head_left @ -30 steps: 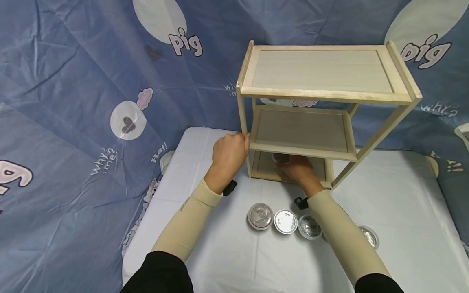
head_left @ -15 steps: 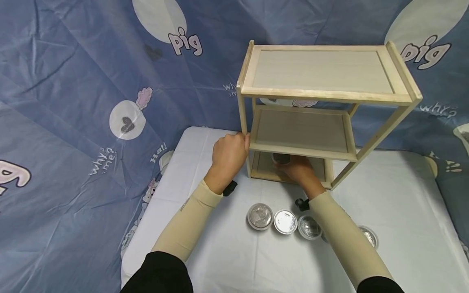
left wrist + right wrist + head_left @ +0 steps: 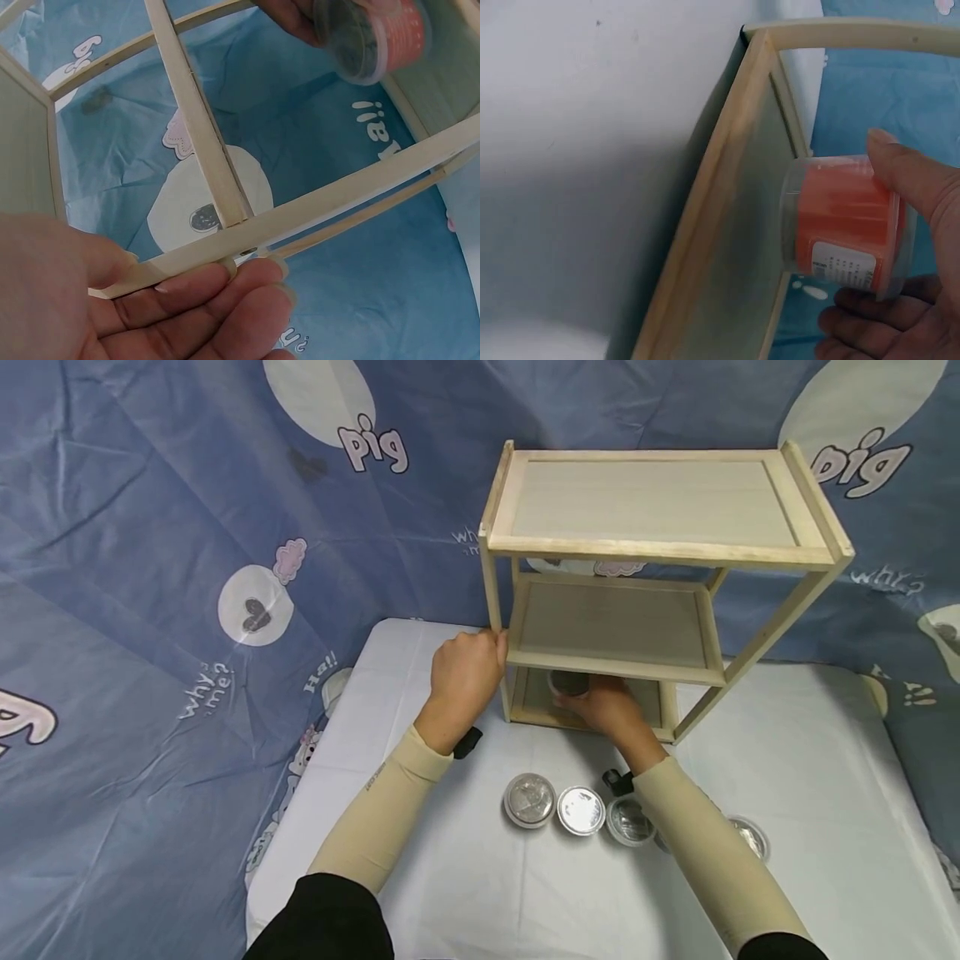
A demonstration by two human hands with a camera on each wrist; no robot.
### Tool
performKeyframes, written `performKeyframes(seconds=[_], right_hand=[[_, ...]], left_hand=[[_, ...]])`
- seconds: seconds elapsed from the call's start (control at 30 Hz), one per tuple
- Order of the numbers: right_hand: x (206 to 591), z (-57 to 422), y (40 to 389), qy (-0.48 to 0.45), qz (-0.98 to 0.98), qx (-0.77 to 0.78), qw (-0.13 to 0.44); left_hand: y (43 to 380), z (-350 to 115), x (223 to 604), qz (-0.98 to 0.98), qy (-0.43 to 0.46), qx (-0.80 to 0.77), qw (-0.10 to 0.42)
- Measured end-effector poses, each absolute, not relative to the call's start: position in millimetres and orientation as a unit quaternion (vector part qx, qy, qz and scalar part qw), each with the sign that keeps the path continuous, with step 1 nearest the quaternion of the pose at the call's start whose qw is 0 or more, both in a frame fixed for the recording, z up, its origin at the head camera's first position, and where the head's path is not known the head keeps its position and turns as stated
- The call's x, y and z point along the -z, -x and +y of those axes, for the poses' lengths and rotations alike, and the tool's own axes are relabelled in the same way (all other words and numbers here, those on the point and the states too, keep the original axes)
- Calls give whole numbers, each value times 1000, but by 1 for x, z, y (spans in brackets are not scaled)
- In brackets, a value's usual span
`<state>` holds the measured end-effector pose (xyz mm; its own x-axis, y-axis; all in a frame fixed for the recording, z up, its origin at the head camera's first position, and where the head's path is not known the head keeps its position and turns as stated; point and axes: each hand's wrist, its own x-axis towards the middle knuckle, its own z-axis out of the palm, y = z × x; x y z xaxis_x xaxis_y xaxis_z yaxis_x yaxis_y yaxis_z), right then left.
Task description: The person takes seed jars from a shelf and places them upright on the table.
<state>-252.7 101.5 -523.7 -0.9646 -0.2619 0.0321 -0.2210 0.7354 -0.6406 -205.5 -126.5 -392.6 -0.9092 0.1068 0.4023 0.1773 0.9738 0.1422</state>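
Observation:
A three-tier wooden shelf rack (image 3: 615,667) stands near the back. My left hand (image 3: 467,675) grips its left front post (image 3: 491,585); the left wrist view has the thumb on one side of the post and curled fingers (image 3: 255,307) on the other. Between the middle and bottom boards, my right hand (image 3: 609,706) holds a clear round plastic jar (image 3: 840,221) with an orange-red wrap and a white label. Thumb and fingers lie around its lid end. Its base faces the bottom board (image 3: 742,217), very close; I cannot tell whether they touch.
In front of the rack on the white cloth (image 3: 465,902) is a row of round lidded jars, among them a left one (image 3: 529,800), a middle one (image 3: 581,811) and one (image 3: 748,837) partly behind the right sleeve. A blue printed curtain (image 3: 150,527) hangs behind.
The head view has shifted a little. My right hand and the jar show slightly more under the middle board; my left hand stays on the post.

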Motion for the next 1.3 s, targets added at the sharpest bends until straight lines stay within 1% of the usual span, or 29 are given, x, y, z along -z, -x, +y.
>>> performKeyframes(seconds=[0.27, 0.5, 0.77, 1.07, 1.3], right_hand=[[517, 99, 247, 145, 926, 348, 16], [516, 99, 239, 142, 934, 326, 30], [517, 97, 230, 163, 930, 326, 43], [518, 94, 222, 189, 926, 323, 41], [523, 90, 219, 187, 929, 318, 44]], left_hand=[[207, -126, 392, -976, 75, 88, 186], [207, -126, 393, -976, 74, 91, 184], [206, -127, 393, -975, 72, 91, 189], [205, -127, 392, -975, 67, 91, 189], [206, -127, 393, -975, 68, 90, 191]])
